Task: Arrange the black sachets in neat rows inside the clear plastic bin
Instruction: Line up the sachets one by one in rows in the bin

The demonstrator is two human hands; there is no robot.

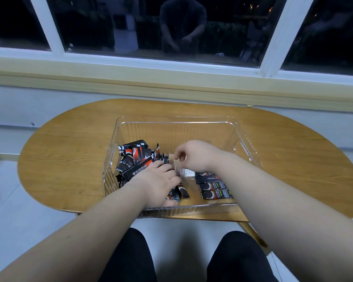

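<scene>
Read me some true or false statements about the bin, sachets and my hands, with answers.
The clear plastic bin stands on the oval wooden table. True.
The jumbled black sachets lie in the bin's right half. False: they are on the left; a flat row of sachets lies on the right.
The left hand touches the jumbled sachets. True.
The right hand rests on the table outside the bin. False: it is over the bin's middle.

An oval wooden table [69,149] carries one clear plastic bin [177,119], set mid-surface and reaching its near edge.
</scene>
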